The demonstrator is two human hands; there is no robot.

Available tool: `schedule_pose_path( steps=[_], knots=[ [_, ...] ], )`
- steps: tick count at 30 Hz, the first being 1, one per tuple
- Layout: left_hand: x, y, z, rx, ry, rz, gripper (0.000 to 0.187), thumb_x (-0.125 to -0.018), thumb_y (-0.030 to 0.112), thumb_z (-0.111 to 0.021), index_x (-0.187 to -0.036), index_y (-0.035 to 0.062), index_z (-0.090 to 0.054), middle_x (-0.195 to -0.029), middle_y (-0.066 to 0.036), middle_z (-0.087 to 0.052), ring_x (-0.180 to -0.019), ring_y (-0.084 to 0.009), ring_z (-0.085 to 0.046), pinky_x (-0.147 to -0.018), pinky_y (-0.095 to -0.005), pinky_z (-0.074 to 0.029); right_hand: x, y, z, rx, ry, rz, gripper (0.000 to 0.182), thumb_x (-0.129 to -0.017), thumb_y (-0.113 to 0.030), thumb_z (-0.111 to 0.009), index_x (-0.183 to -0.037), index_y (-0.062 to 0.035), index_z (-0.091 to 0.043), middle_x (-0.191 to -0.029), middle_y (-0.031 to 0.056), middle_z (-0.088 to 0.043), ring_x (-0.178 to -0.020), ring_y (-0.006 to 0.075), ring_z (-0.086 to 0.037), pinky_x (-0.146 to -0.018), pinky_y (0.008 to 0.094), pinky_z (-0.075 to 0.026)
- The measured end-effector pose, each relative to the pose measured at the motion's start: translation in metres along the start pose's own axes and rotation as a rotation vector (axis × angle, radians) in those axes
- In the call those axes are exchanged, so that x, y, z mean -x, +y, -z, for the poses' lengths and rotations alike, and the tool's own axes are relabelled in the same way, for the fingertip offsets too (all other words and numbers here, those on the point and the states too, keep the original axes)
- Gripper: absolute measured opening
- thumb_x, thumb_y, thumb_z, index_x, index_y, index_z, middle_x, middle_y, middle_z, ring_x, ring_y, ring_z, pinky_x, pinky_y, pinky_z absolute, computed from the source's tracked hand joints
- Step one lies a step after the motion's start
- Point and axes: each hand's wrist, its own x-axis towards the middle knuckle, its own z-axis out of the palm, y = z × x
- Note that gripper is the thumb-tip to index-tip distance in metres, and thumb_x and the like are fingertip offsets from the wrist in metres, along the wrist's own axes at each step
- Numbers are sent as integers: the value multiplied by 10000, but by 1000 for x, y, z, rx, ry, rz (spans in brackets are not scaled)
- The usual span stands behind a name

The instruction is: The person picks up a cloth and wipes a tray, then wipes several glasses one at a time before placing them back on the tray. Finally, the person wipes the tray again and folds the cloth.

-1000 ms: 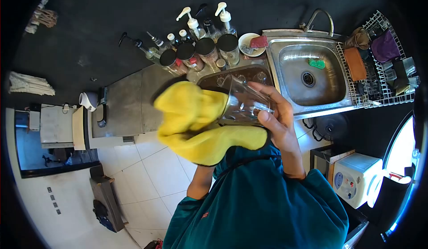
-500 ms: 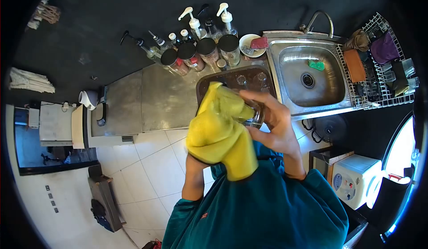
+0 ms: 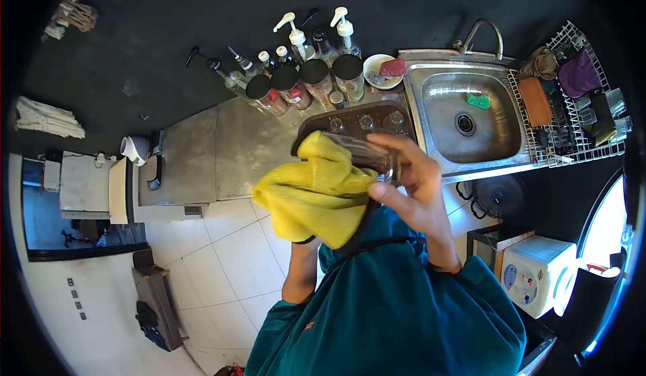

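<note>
A clear drinking glass (image 3: 391, 167) lies tilted in my right hand (image 3: 420, 187), whose thumb and fingers curl around its base end. A yellow cloth (image 3: 316, 197) with a dark edge covers my left hand (image 3: 304, 251); only the wrist shows below it, and the fingers are hidden. My left hand holds this cloth against the glass, over its far end. Behind both hands is a brown tray (image 3: 313, 121) on the counter, with several upturned glasses (image 3: 366, 123) on it.
Lidded jars (image 3: 316, 83) and pump bottles (image 3: 296, 36) line the wall. A white bowl (image 3: 372, 73) stands beside the steel sink (image 3: 431, 130), which holds a green sponge (image 3: 478, 101). A wire dish rack (image 3: 568, 154) with cloths and glasses is at the right.
The yellow cloth has shifted left and spread out, uncovering more of the glass. My right hand has stayed nearly in place with the glass.
</note>
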Motion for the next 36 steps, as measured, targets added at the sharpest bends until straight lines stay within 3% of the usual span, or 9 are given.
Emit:
schedule_pose_path(
  steps=[11,15,17,21,25,27,29,31,36],
  knots=[
    [9,31,4,-321,-243,-25,542,-791,96,-739,-1269,40,-491,-1206,-103,-580,-1068,-202,-576,-942,-337,-453,-4,5,1,-148,42,17,522,-819,-36,-690,-1283,41,-465,-1139,161,-608,-1027,193,-611,-897,311,-493],
    [1,34,3,-430,-339,-30,538,-782,93,-746,-1258,35,-502,-1191,-104,-590,-1056,-200,-583,-934,-336,-458,-2,3,-2,48,-64,127,557,-713,14,-762,-1228,-14,-553,-1194,116,-606,-1098,199,-594,-923,311,-486],
    [-13,40,4,-485,-388,-26,536,-777,91,-749,-1252,33,-508,-1183,-105,-594,-1049,-199,-586,-930,-335,-460,-2,-9,6,460,-159,367,563,-650,65,-728,-1186,-53,-601,-1259,121,-582,-1142,274,-582,-946,351,-483],
    [-24,36,-6,-595,-492,-24,533,-767,88,-756,-1240,28,-518,-1168,-106,-604,-1037,-198,-593,-922,-334,-464,-4,-11,7,530,-145,450,601,-571,119,-652,-1143,-65,-637,-1296,118,-560,-1176,310,-554,-965,371,-475],
    [-21,25,-19,-523,-224,42,509,-713,69,-779,-1166,-3,-559,-1119,-126,-619,-1005,-218,-607,-881,-336,-481,-8,-13,8,549,-159,428,645,-611,89,-701,-1229,-48,-578,-1294,118,-552,-1203,296,-539,-980,376,-460],
    [-22,22,-26,-356,-222,19,506,-725,71,-772,-1173,-3,-549,-1119,-133,-615,-1008,-226,-601,-878,-343,-482,-7,-8,4,13,-68,236,728,-648,20,-767,-1316,-16,-481,-1283,124,-542,-1213,298,-528,-999,387,-437],
    [-21,19,-29,-190,-214,-3,502,-737,74,-764,-1179,-3,-538,-1120,-140,-610,-1010,-234,-595,-875,-350,-484,-5,-2,13,-42,-59,223,763,-703,-71,-791,-1357,13,-408,-1254,140,-538,-1167,276,-548,-982,377,-437],
    [-17,16,-28,-220,-191,-24,476,-865,172,-654,-1259,2,-447,-1187,-143,-573,-1012,-240,-605,-862,-378,-525,-3,1,22,-159,-82,-34,691,-742,-110,-768,-1336,16,-438,-1231,161,-539,-1118,242,-558,-947,363,-448],
    [-21,14,-38,-1013,36,-322,219,-744,71,-697,-936,7,-616,-820,-95,-656,-725,-236,-642,-674,-319,-499,-2,-6,3,-22,-36,-76,460,-868,-84,-667,-1278,41,-500,-1031,100,-643,-879,110,-615,-754,238,-506]
  ],
)
